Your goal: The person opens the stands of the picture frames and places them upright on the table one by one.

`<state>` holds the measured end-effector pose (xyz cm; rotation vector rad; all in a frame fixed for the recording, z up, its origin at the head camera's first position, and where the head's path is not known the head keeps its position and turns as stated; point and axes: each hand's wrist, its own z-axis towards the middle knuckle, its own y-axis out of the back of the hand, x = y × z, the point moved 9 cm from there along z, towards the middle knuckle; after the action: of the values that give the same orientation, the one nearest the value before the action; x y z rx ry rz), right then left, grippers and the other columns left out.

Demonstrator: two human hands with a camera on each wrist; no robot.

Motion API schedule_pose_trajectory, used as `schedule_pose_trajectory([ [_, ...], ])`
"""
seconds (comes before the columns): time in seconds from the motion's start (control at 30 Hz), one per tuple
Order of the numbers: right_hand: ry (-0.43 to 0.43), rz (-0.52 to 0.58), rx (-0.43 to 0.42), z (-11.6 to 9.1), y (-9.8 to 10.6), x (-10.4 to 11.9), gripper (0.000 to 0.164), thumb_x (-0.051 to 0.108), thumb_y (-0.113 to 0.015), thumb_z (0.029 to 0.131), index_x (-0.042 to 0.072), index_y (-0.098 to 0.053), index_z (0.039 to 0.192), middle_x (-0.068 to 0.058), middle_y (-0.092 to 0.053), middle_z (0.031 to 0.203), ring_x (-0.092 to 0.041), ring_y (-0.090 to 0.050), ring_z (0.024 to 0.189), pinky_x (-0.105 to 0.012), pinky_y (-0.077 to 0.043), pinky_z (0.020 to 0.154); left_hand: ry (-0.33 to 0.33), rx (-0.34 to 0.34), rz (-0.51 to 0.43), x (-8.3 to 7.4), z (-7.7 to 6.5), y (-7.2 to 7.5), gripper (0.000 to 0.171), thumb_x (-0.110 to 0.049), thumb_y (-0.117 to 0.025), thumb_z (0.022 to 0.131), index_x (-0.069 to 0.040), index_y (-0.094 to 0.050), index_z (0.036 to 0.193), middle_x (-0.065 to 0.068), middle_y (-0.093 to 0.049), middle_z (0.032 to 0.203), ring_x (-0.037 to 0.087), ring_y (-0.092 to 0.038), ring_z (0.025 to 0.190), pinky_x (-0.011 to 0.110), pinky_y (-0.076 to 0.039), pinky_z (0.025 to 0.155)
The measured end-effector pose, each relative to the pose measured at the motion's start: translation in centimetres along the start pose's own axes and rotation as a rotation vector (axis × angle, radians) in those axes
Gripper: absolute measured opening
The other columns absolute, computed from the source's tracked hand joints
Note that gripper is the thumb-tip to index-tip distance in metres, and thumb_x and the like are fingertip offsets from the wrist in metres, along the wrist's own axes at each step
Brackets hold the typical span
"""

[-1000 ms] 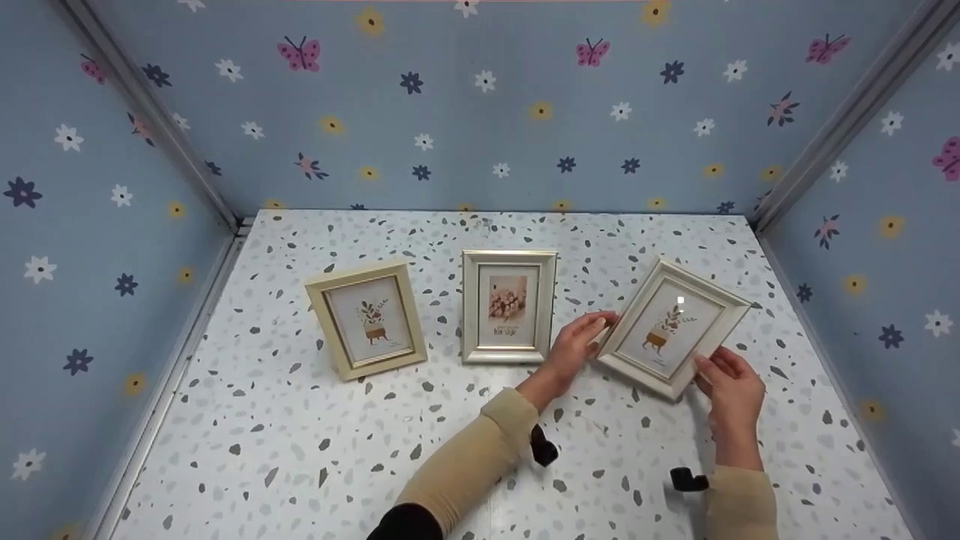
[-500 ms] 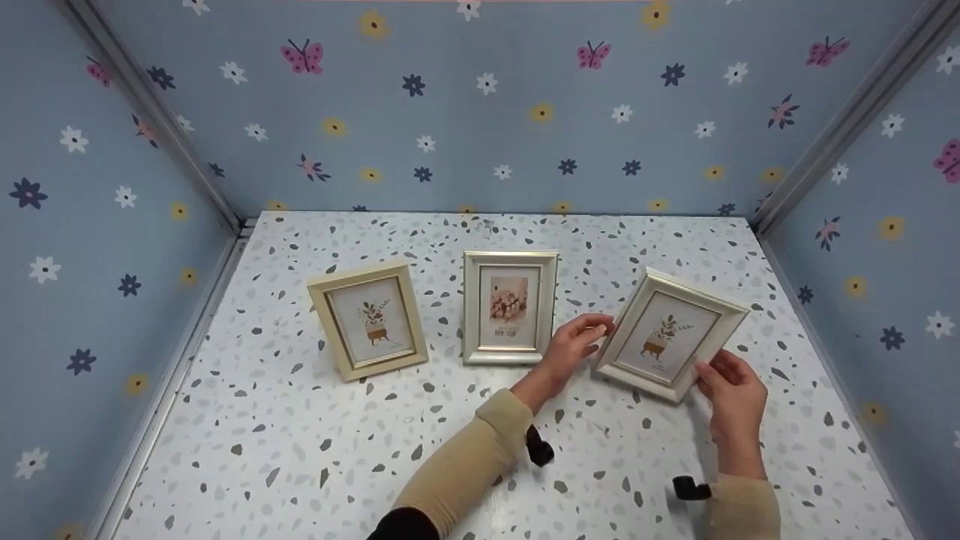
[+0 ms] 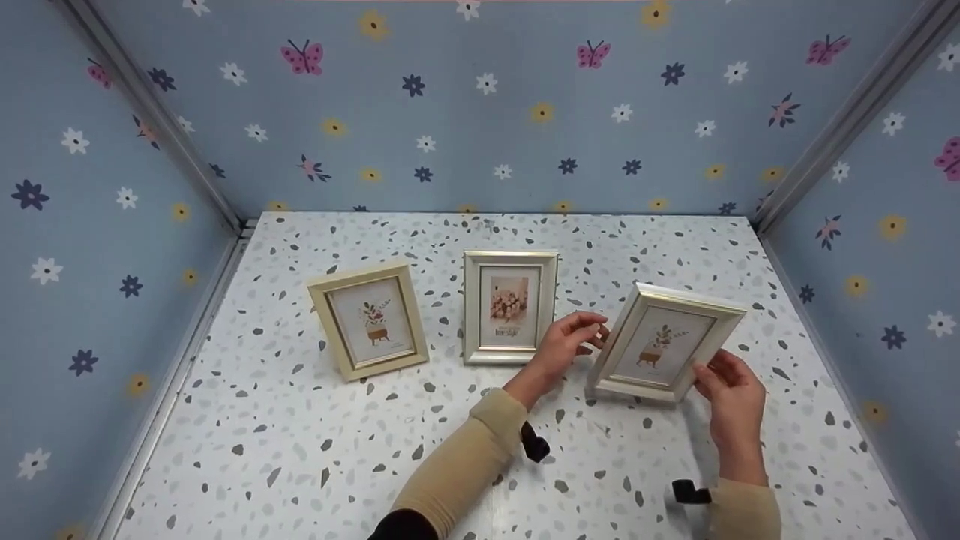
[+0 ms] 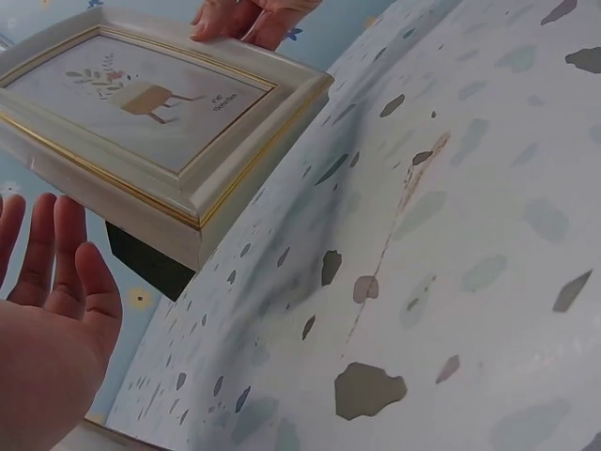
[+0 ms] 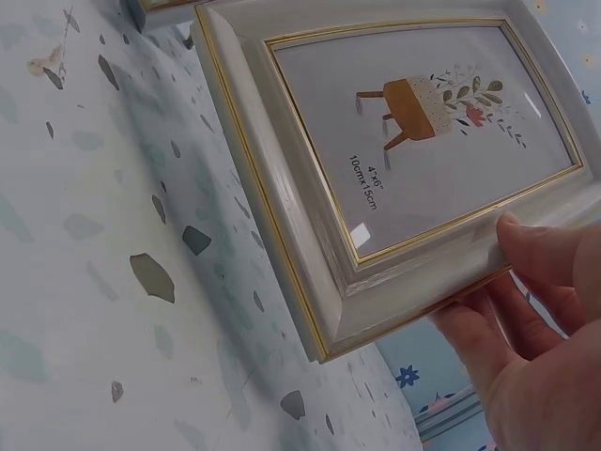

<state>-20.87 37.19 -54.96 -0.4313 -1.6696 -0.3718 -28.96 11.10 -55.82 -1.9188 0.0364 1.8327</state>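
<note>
A pale silver-white picture frame (image 3: 660, 349), with a plant-pot print behind its glass, tilts at the right of the table. My right hand (image 3: 731, 401) pinches its right edge, thumb on the front and fingers behind, as the right wrist view of the frame (image 5: 282, 188) shows. My left hand (image 3: 559, 352) is beside the frame's left edge, apart from it in the head view. Its fingers (image 4: 70, 235) are loosely extended and hold nothing. A dark support (image 4: 146, 263) shows under the frame in the left wrist view.
A second silver picture frame (image 3: 510, 358) stands upright at the centre, close to my left hand. Farther left, a cream-gold picture frame (image 3: 322, 300) stands turned slightly. Blue flowered walls (image 3: 480, 97) enclose the speckled white table (image 3: 300, 465) at the back and sides.
The frame in my right hand has tipped back and turned, its top edge coming lower and its base levelling out. My left hand has drawn slightly left, away from its edge.
</note>
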Motion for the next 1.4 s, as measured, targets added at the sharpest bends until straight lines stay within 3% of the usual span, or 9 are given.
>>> schedule_pose_trajectory([
  [0.13,0.027,-0.014,0.0,-0.3,-0.1,0.2,0.037,0.001,-0.074,0.089,0.001,-0.063,0.124,0.001,-0.067,0.103,-0.009,-0.065,0.094,-0.021,-0.057,0.072,-0.019,-0.031,0.034,-0.2,0.0,0.5,0.023,-0.011,-0.059,0.099,0.0,-0.066,0.118,0.003,-0.07,0.101,0.017,-0.066,0.085,0.06,-0.047,0.09],
  [0.3,0.057,0.011,-0.005,-0.7,0.0,0.2,0.04,-0.002,-0.071,0.09,-0.003,-0.062,0.128,0.003,-0.069,0.099,-0.009,-0.067,0.091,-0.021,-0.057,0.072,-0.053,-0.035,0.08,-0.6,-0.1,0.9,0.023,-0.008,-0.063,0.096,0.0,-0.067,0.117,0.002,-0.069,0.103,0.014,-0.064,0.084,0.054,-0.051,0.087],
  [0.53,0.052,0.046,0.01,-0.6,-0.1,0.0,0.044,0.0,-0.073,0.089,-0.004,-0.062,0.131,0.004,-0.071,0.099,-0.009,-0.069,0.09,-0.023,-0.057,0.073,-0.141,0.133,0.228,-1.6,-0.5,0.1,0.029,-0.003,-0.067,0.094,0.002,-0.064,0.122,0.005,-0.067,0.118,0.016,-0.063,0.101,0.029,-0.052,0.085],
  [0.73,-0.018,0.049,0.033,-0.6,-0.2,-0.5,0.048,0.004,-0.073,0.09,-0.003,-0.059,0.135,0.005,-0.071,0.104,-0.009,-0.068,0.094,-0.023,-0.057,0.076,-0.195,0.263,0.357,-2.3,-1.2,-0.5,0.035,-0.008,-0.073,0.09,-0.002,-0.065,0.124,0.009,-0.065,0.122,0.026,-0.063,0.107,0.032,-0.053,0.086],
  [0.87,-0.048,0.106,0.049,-0.8,-0.2,-0.7,0.043,0.003,-0.071,0.091,-0.001,-0.062,0.133,0.002,-0.071,0.104,-0.011,-0.068,0.095,-0.026,-0.057,0.078,-0.238,0.329,0.491,-2.8,-1.7,-0.9,0.037,-0.016,-0.077,0.088,-0.008,-0.067,0.123,0.003,-0.065,0.12,0.018,-0.062,0.105,0.032,-0.053,0.085],
  [1.03,-0.026,0.155,0.068,-0.9,-0.4,-0.6,0.031,0.001,-0.069,0.092,0.004,-0.07,0.122,0.0,-0.072,0.101,-0.013,-0.069,0.091,-0.028,-0.058,0.076,-0.299,0.391,0.623,-3.4,-2.3,-1.7,0.034,-0.026,-0.08,0.087,-0.015,-0.071,0.118,-0.007,-0.066,0.113,0.007,-0.062,0.098,0.035,-0.053,0.083],
  [1.2,-0.024,0.172,0.092,-1.0,-0.6,-0.8,0.026,0.002,-0.07,0.091,0.006,-0.073,0.117,-0.001,-0.072,0.1,-0.014,-0.069,0.088,-0.028,-0.058,0.076,-0.344,0.391,0.656,-3.9,-2.5,-2.0,0.019,-0.022,-0.078,0.088,-0.013,-0.074,0.105,-0.007,-0.069,0.103,0.006,-0.063,0.089,0.033,-0.054,0.078],
  [1.4,-0.022,0.141,0.099,-1.1,-0.6,-1.0,0.026,0.001,-0.07,0.092,0.009,-0.073,0.116,0.001,-0.072,0.1,-0.013,-0.069,0.089,-0.028,-0.058,0.076,-0.315,0.343,0.651,-4.1,-2.2,-1.3,0.011,-0.018,-0.076,0.09,-0.014,-0.075,0.1,-0.009,-0.069,0.095,0.003,-0.061,0.083,0.029,-0.053,0.075],
])
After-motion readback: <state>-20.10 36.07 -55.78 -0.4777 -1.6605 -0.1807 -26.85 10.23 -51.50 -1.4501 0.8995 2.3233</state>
